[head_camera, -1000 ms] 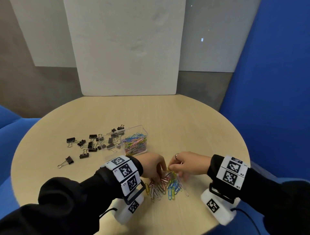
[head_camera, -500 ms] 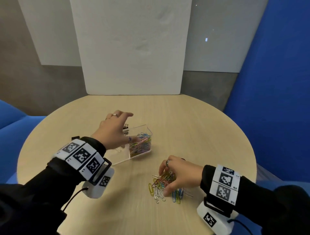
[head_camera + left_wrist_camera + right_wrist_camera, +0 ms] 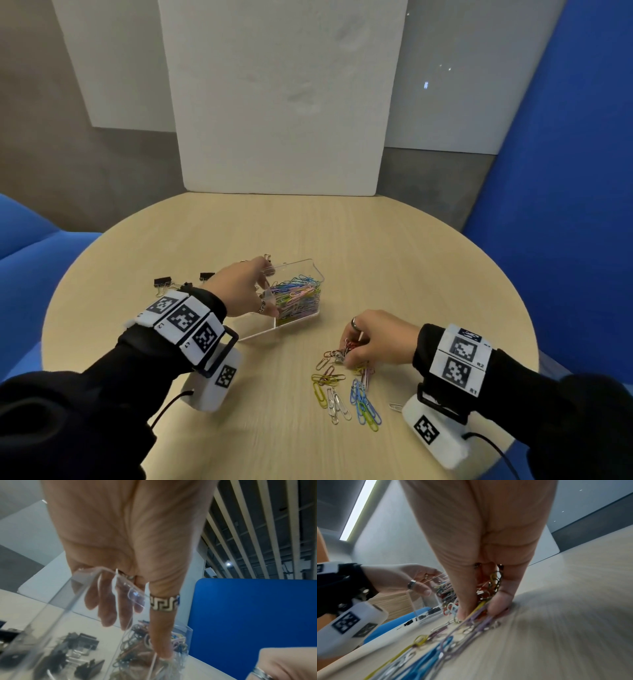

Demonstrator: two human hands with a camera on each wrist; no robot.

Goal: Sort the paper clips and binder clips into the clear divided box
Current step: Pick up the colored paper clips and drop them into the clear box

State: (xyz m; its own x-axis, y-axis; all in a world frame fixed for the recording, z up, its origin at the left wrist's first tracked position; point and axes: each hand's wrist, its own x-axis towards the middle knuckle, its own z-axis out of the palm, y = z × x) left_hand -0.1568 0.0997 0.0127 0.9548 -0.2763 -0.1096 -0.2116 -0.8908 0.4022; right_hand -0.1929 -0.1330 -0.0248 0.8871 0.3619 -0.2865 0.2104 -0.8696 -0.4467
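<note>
The clear divided box (image 3: 310, 265) stands mid-table, its right compartment filled with coloured paper clips (image 3: 298, 296). My left hand (image 3: 270, 291) holds the box at its divider: the thumb (image 3: 160, 635) reaches down among the clips, the fingers (image 3: 108, 609) lie on the other side of the clear wall. Nearer the front, my right hand (image 3: 346, 353) pinches a bunch of clips out of the loose paper clip pile (image 3: 342, 394); in the right wrist view its fingertips (image 3: 498, 607) press on the pile (image 3: 436, 649). Black binder clips (image 3: 161, 282) lie left of the box.
The round wooden table (image 3: 428, 274) carries a white board (image 3: 281, 102) standing at its far edge. Blue seats and a blue panel (image 3: 565, 171) surround it. More binder clips (image 3: 82, 642) show blurred through the box wall.
My left hand left the loose pile, went up to the box and has now lowered onto its divider. My right hand stayed on the pile, closing on clips.
</note>
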